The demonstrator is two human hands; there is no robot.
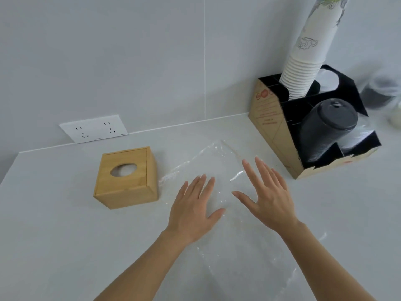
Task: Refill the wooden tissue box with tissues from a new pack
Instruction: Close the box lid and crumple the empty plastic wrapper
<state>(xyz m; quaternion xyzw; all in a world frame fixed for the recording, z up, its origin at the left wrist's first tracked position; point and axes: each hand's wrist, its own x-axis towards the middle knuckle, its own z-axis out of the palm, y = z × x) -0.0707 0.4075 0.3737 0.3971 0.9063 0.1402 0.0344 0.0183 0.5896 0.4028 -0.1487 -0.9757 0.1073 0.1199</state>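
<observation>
The wooden tissue box (127, 177) stands on the grey counter at the left, its oval top opening showing white inside. A clear plastic wrapper (208, 161) lies flat on the counter to the right of the box and stretches toward the near edge. My left hand (194, 210) hovers over or rests on the wrapper with fingers spread, holding nothing. My right hand (268, 197) is beside it, also flat with fingers apart, above the same plastic. No loose stack of tissues shows.
A cardboard cup organiser (280, 131) stands at the back right with a tall stack of white paper cups (303, 66) and black lids (325, 129). A white double wall socket (94, 129) sits behind the box. A wrapped dark object (377, 92) is at the far right.
</observation>
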